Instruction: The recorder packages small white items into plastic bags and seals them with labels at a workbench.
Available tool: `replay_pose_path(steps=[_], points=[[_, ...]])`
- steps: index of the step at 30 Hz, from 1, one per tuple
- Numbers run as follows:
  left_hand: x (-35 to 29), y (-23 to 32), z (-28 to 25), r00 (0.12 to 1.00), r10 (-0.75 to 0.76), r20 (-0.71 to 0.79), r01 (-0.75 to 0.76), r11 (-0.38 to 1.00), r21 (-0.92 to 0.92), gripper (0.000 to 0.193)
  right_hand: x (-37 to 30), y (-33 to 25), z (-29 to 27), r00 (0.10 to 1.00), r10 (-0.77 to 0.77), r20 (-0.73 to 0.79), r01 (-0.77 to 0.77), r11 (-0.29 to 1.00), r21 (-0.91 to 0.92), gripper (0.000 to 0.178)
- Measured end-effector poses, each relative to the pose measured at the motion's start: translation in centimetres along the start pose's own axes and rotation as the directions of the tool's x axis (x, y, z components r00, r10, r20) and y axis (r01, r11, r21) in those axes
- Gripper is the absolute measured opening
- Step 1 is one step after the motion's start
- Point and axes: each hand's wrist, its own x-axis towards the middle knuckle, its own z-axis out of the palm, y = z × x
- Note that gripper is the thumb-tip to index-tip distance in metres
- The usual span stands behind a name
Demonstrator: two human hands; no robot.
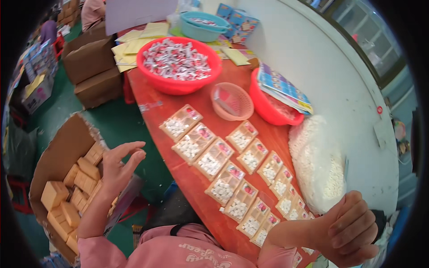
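Note:
My left hand (119,166) is raised above the cardboard box at my left, thumb and forefinger curved with a small gap between them and nothing visible in it. Over the table's right side is my right hand (351,230), its fingers curled in; whatever they hold, if anything, is hidden. Two slanting rows of tan compartment trays (209,163) lie on the table between my hands. Small white pieces (222,190) fill one part of each tray, and many carry a little clear packet with a red print (234,171). Near my right hand stands a clear plastic bag (315,167) full of white pieces.
The red tabletop (178,156) also bears a red basin (147,73) of wrapped sachets, a pink basket (249,103), a second red basin (268,107) with printed sheets on it, and blue basins (203,33). The cardboard box (49,178) holds stacked tan trays (82,181). A wall (308,53) bounds the right.

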Motion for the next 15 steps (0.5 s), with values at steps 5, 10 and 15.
replay_pose_path(steps=[5,10,15], points=[[1.6,5.5,2.3,0.936,0.353,0.000,-0.345,0.915,-0.208,0.023,-2.3,-1.2,-1.6,0.955,-0.077,-0.285,0.079,0.997,-0.005,0.040],[1.9,6.0,6.3,0.860,0.490,0.141,-0.460,0.865,-0.201,0.024,-2.5,11.0,-5.9,0.693,0.525,-0.493,-0.720,0.522,-0.456,0.023],[0.2,5.5,10.1,0.889,0.348,0.299,-0.249,0.913,-0.323,0.022,-6.2,26.4,-14.6,0.785,0.576,-0.226,-0.368,0.141,-0.919,0.030]])
